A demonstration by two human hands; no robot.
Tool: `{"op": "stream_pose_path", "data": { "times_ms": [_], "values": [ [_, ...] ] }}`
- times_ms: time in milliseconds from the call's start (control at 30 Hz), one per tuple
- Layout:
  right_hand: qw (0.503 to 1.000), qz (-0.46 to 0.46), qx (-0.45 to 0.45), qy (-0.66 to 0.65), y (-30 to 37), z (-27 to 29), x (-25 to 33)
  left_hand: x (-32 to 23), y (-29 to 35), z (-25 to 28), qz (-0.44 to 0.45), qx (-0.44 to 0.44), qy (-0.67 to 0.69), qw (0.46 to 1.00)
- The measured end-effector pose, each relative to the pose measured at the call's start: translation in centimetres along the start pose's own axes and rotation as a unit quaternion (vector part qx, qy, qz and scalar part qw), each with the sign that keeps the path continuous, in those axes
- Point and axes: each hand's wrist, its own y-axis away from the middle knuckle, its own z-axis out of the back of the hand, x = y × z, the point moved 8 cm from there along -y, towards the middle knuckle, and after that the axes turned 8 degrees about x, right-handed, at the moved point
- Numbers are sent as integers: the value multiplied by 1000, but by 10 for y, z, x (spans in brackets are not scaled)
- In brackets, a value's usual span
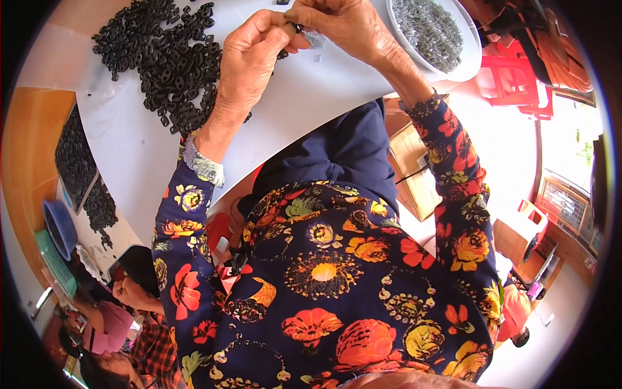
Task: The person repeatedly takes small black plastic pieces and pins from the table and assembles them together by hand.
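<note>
The left hand (256, 52) pinches a small black piece (299, 28) above the tabletop (285, 113), between the heap of black parts (178, 78) and the tub of metal parts (473, 47). Whether the right hand (343, 29), fingertips alongside, grips anything cannot be told. Steady left-hand support probably aids alignment.

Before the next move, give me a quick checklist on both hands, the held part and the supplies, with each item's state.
1. Left hand has hold of a small black part: ok.
2. Right hand is up against the left: ok.
3. Right hand fully in view: not ok, the picture's top edge cuts it off.
4. How the part sits in the grip: cannot tell, the hands mostly cover it.
5. Pile of black parts stocked, on the left: ok.
6. White bowl stocked with metal pieces, on the right: ok.
</note>
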Motion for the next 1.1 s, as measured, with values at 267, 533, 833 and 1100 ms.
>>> {"op": "stream_pose_path", "data": {
  "times_ms": [267, 533, 833, 1100],
  "values": [
    [985, 159, -68, -24, 7, -10, 21, 5, -1, 14, -12, -29, 27, 999],
    [991, 71, -41, -107, -2, 0, 6, -36, -7, 47, -5, -33, -210, 977],
    [977, 84, -187, -57, 46, 1, -31, -44, 3, 45, -61, 101, -517, 848],
    [964, 154, -216, 10, 54, 3, -28, -46, 0, 40, -92, 138, -544, 822]
  ]
}}
